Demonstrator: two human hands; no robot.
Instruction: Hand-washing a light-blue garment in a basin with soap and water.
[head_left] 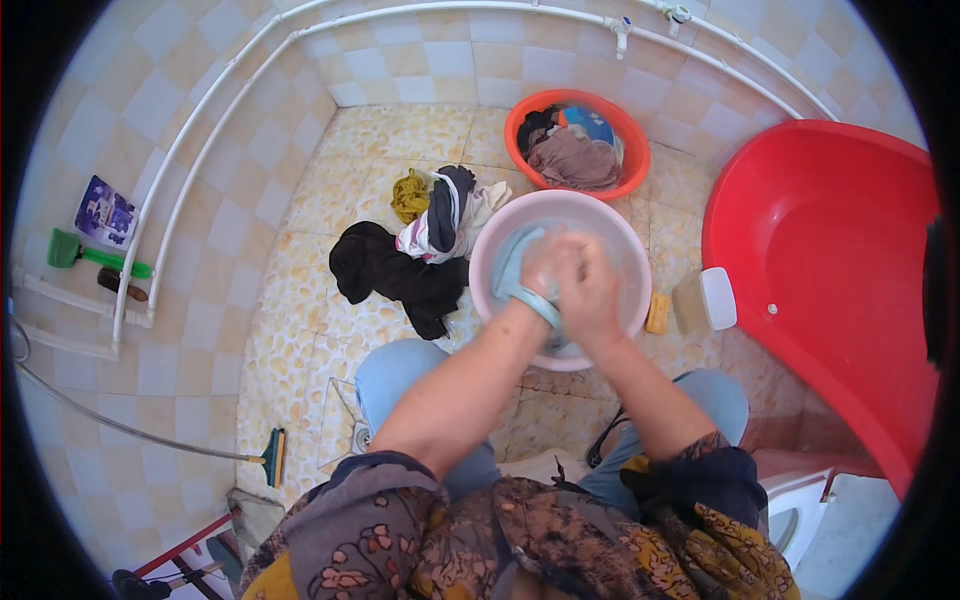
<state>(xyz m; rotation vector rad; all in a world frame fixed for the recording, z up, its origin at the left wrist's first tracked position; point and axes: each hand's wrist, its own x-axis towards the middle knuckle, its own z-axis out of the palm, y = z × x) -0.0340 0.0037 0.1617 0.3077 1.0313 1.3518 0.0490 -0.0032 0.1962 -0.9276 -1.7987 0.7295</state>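
Over a pale pink basin (pixel 484 305) on the floor, my two hands are pressed together with a wet light blue cloth (pixel 512 262). Blur smears the fingers of my left hand (pixel 545 268), and a strip of the cloth loops across its wrist. My right hand (pixel 588 292) is clenched against the left one, closed on the cloth. Water lies in the basin, and part of the cloth rests along its left inner side. Just right of the basin are a yellow soap bar (pixel 657 313) and a clear container with a white lid (pixel 718 298).
Left of the basin lie black clothing (pixel 395 275), a dark and white garment (pixel 445 215) and an olive cloth (pixel 409 195). An orange basin (pixel 640 165) of clothes stands behind. A big red tub (pixel 810 230) fills the right. A squeegee (pixel 273 458) lies at left.
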